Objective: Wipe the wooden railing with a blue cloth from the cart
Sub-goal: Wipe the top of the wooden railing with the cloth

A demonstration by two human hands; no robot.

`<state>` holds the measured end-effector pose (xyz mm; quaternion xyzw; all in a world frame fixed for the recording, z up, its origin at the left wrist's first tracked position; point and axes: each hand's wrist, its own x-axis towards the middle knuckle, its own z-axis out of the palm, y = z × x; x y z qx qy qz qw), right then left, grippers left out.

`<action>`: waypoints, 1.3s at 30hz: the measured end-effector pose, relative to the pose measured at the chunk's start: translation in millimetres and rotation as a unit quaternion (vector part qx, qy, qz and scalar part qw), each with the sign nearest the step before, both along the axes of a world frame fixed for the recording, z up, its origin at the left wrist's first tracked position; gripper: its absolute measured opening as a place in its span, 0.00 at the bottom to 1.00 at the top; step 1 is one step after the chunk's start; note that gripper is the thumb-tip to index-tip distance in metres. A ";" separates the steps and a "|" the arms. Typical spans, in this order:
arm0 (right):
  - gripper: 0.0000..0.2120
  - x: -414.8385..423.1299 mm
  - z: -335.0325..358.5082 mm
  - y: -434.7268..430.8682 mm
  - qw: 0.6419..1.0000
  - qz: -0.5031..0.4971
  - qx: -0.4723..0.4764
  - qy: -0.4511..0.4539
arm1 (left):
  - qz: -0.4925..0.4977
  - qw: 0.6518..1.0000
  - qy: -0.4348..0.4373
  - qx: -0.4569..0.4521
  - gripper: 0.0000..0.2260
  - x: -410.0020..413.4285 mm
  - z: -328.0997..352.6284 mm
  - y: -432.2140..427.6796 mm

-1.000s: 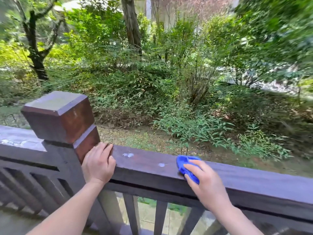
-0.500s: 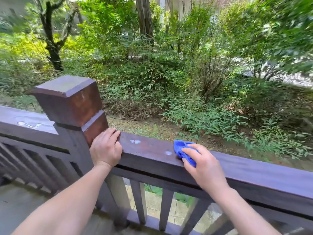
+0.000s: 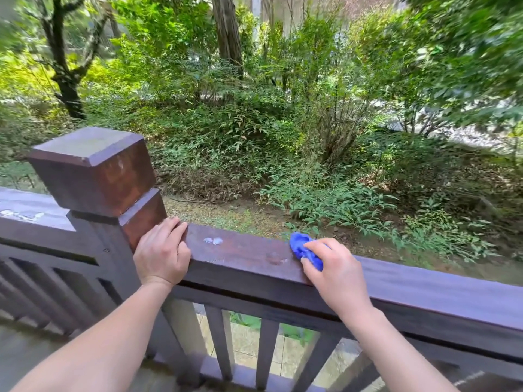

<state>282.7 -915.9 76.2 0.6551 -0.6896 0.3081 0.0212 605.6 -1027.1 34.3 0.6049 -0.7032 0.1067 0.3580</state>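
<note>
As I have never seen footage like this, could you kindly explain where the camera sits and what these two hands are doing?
There is no machine here: a person works with bare hands, and the single picture comes from a camera worn on the head, looking forward and down. The left hand holds the wooden railing right beside the square post. The right hand holds a bunched blue cloth against the railing's top. Between the hands, pale spots sit on the wood. Beyond the railing lie shrubs and trees.
</note>
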 end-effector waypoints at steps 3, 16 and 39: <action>0.10 16.2 8.7 -12.8 0.999 -0.016 0.019 -0.027 | -0.005 1.000 0.000 -0.001 0.21 0.0 0.4 -1.0; 0.34 48.5 28.8 -21.3 0.979 0.103 0.126 0.122 | -0.021 1.000 -0.005 -0.023 0.22 1.2 -3.8 -3.3; 0.14 45.5 7.7 -49.2 0.994 0.092 0.058 0.029 | -0.014 0.999 -0.003 -0.029 0.23 -0.2 -3.8 -3.8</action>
